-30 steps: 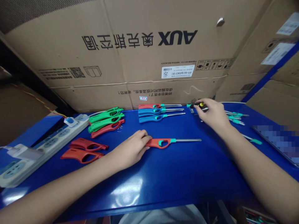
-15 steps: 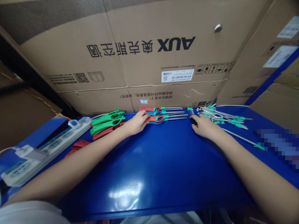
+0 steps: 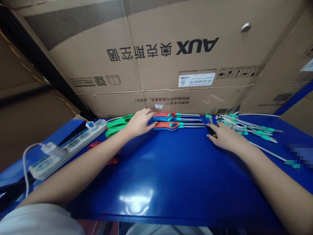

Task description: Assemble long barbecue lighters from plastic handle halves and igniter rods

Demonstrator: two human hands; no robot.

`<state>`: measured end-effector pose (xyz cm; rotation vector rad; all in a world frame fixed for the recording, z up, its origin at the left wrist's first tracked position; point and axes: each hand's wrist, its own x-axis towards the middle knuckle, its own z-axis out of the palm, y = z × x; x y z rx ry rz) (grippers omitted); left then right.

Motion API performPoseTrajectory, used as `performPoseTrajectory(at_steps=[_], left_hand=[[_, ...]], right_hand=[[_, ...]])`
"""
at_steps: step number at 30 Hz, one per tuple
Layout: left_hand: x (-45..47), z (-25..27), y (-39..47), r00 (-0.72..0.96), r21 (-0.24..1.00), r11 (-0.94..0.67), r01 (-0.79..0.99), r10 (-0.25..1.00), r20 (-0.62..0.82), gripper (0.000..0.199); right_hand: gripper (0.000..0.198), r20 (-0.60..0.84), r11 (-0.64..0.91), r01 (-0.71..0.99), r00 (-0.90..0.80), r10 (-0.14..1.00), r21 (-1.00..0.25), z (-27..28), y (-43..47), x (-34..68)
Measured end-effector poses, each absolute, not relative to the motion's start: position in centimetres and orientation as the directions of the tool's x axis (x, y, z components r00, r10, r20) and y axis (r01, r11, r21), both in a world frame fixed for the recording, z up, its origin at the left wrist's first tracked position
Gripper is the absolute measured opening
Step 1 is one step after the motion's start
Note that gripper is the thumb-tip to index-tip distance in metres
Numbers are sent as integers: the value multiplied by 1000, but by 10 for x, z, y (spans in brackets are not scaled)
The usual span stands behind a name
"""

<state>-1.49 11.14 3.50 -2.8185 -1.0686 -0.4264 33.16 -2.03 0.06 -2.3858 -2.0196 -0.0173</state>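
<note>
My left hand [image 3: 140,123] hovers by the handle ends of several long-nosed lighters, its thumb and fingers apart. These lighters lie stacked side by side, an orange and blue lighter [image 3: 167,125] nearest me, their metal tubes pointing right. Behind my left wrist are green lighter handles [image 3: 117,122], partly covered by my arm. My right hand [image 3: 226,135] curls around a small tool with a black-and-yellow handle [image 3: 212,131]; its kind is mostly hidden. Just beyond it rests a pile of metal lighter tubes with teal ends [image 3: 246,125].
A white power strip [image 3: 73,143] with plugs and a cable runs along the left. A large cardboard sheet [image 3: 156,75] stands at the back of the blue table [image 3: 166,173]. Red plastic parts [image 3: 112,161] show beside my left forearm. One loose tube [image 3: 269,151] lies at right.
My left hand has come off the orange and blue lighter and its fingers have spread. The right hand stays at the black-and-yellow handle. The whole view has shifted slightly.
</note>
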Motion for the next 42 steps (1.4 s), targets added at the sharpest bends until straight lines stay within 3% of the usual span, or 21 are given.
performPoseTrajectory(at_steps=[3, 6, 11, 15, 19, 24, 29, 31, 33, 35, 37, 42], left_hand=[[-48, 52, 124, 597, -37, -609, 792, 761, 253, 34], [-82, 61, 139, 497, -47, -495, 868, 859, 126, 29], [-115, 67, 150, 452, -56, -454, 889, 891, -51, 49], [-121, 68, 152, 422, -69, -433, 899, 897, -133, 52], [-123, 70, 154, 426, -82, -436, 896, 898, -112, 41], [-118, 85, 139, 459, -66, -456, 887, 888, 27, 36], [-81, 77, 77, 587, 31, -590, 807, 806, 74, 33], [-62, 61, 46, 721, 152, -721, 676, 690, 65, 27], [-46, 42, 19, 795, 288, -770, 569, 605, 45, 31], [-35, 26, 1, 810, 383, -751, 538, 586, 11, 35], [-28, 14, -6, 820, 446, -733, 515, 572, -6, 37], [-21, 0, -4, 796, 569, -696, 438, 594, 114, 35]], right_hand=[[57, 54, -171, 985, 169, 984, 36, 7, -23, 328], [55, 139, -133, 990, 126, 982, 41, 13, -25, 324], [51, 282, -19, 999, 26, 959, -27, 13, -26, 315], [46, 354, 69, 995, -40, 935, -71, 7, -24, 312], [40, 422, 128, 986, -73, 904, -102, 1, -21, 315], [34, 533, 203, 965, -85, 842, -167, 5, -22, 310], [42, 636, 485, 849, -258, 727, -210, 10, -32, 284], [41, 614, 620, 768, -415, 672, -160, 9, -37, 273], [26, 530, 697, 705, -546, 649, -128, 5, -41, 265], [13, 424, 717, 689, -621, 660, -108, 2, -43, 261], [16, 358, 710, 699, -643, 677, -87, -1, -44, 260], [14, 346, 704, 706, -642, 684, -81, -2, -43, 254]])
